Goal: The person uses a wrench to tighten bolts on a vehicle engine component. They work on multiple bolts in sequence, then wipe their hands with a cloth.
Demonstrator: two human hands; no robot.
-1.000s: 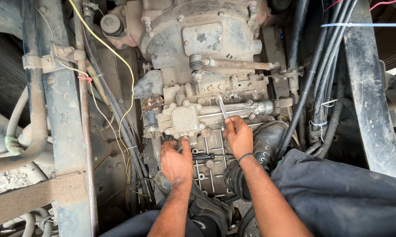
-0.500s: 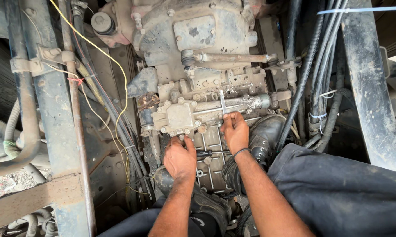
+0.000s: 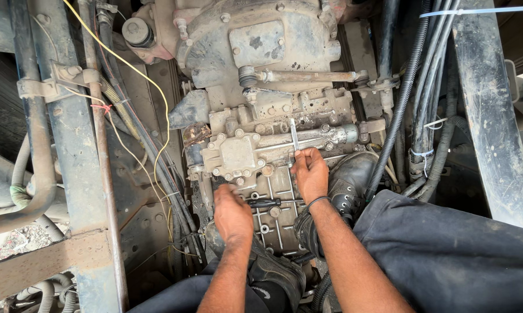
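I look down on a dirty truck gearbox [image 3: 261,64] set between two frame rails. My right hand [image 3: 311,172] grips a slim metal wrench [image 3: 294,136] that stands upright against the bolted shift housing [image 3: 238,153]. My left hand [image 3: 232,213] rests lower on the ribbed gearbox cover [image 3: 276,223], its fingers closed around the left end of a dark-handled tool [image 3: 267,203] lying across the cover. A black band circles my right wrist.
My black boots [image 3: 348,182] stand on the gearbox, dark trousers [image 3: 447,255] at lower right. A yellow wire [image 3: 140,75] and black hoses [image 3: 423,87] run along the rails. The rusty left frame rail [image 3: 70,145] and grey right rail [image 3: 493,116] box in the space.
The view has shifted slightly, with the gearbox drifting up and left in frame. Both hands stay at nearly the same spots on the housing and cover.
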